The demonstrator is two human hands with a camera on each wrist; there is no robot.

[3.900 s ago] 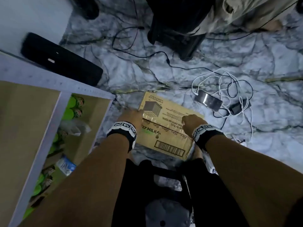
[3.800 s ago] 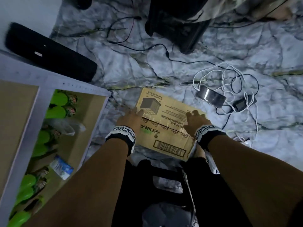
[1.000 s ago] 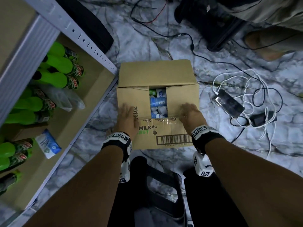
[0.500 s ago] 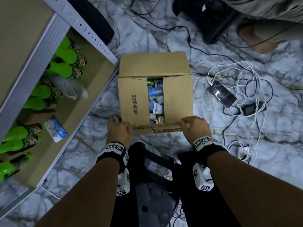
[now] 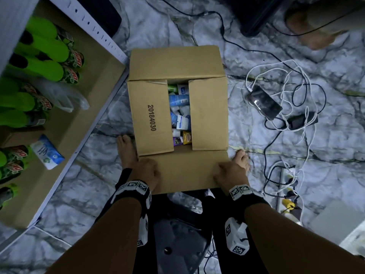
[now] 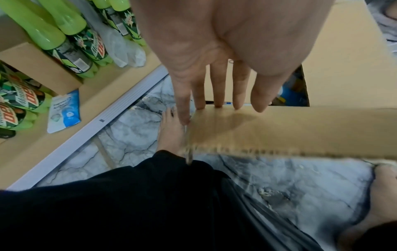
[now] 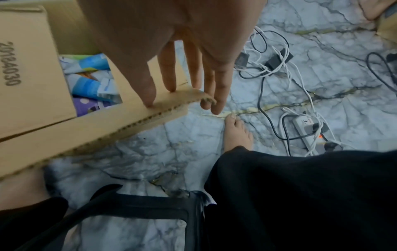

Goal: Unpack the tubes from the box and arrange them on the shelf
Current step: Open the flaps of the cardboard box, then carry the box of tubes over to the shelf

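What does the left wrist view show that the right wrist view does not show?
Only the left wrist view shows the shelf, the green bottles lying on it, and a blue and white packet beside them. Only the right wrist view shows the white power strip and tangled cables on the floor. Both show the cardboard box, with straight fingers of the left hand and the right hand pressing on its near flap, and tubes inside.
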